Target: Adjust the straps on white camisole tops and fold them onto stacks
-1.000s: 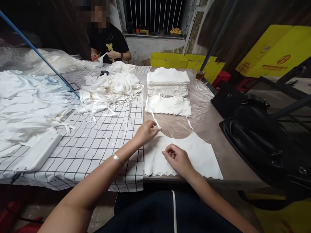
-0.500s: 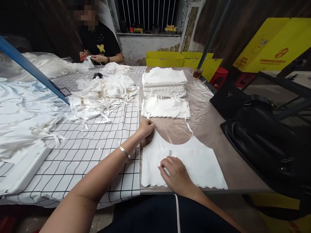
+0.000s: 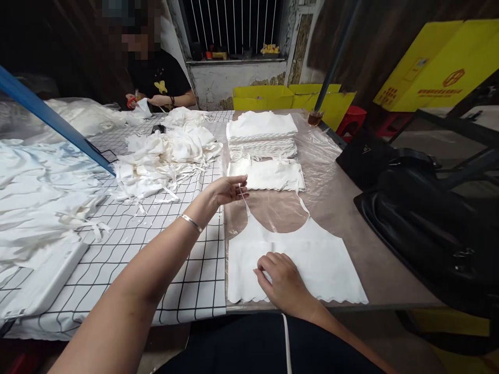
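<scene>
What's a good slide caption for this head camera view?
Left hand lifts a strap of the white garment; right hand presses it flat.

Bare plastic-covered table (image 3: 331, 202) between flat white garment (image 3: 312, 259) and folded stack (image 3: 263, 137); black bag (image 3: 429, 218) alongside, right.

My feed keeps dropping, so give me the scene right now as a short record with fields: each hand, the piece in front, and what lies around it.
left hand: left hand raised off the table, pinching the thin strap of the white garment
right hand: right hand pressed flat on the garment near its scalloped hem
garment: spread flat on clear plastic sheet
behind it: folded piece, then a neat stack
left of it: checked cloth with a loose heap of white pieces
right of it: black bag
far end: another person's hands on white cloth
</scene>
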Tool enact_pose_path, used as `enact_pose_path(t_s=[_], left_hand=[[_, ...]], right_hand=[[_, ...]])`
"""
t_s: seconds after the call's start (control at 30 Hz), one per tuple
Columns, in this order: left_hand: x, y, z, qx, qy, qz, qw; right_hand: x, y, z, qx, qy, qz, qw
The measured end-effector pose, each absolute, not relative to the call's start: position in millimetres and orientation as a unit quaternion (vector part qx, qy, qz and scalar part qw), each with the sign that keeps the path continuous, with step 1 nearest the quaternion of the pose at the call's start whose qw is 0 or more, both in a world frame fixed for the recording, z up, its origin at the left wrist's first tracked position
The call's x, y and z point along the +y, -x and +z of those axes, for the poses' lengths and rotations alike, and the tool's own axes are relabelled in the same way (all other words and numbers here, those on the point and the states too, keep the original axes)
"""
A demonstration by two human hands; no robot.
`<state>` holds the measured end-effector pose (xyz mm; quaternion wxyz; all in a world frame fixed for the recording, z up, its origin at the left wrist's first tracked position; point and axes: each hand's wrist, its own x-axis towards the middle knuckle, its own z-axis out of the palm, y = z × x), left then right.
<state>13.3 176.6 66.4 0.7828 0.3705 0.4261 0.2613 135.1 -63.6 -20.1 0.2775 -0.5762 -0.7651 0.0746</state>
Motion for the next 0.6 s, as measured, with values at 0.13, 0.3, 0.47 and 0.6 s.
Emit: enact_pose_path(t_s=[0.13, 0.3, 0.47, 0.6], left_hand=[[198.2, -25.4, 84.1, 0.497, -0.541, 0.308, 0.604], [206.2, -32.0, 97.9, 0.496, -0.651, 0.331, 0.471], [209.3, -23.8, 117.4, 0.337, -0.573, 0.337, 0.666], [188.1, -17.9, 139.5, 0.223, -0.598, 0.29, 0.713]], right_hand=[[-62.3, -136.0, -22.4, -0.765, 0.577, 0.065, 0.28], [-63.9, -133.4, -23.7, -0.766, 0.577, 0.052, 0.278], [-57.6, -138.4, -17.7, -0.749, 0.573, 0.163, 0.29], [-19.3, -177.7, 9.6, -0.58, 0.567, 0.391, 0.434]])
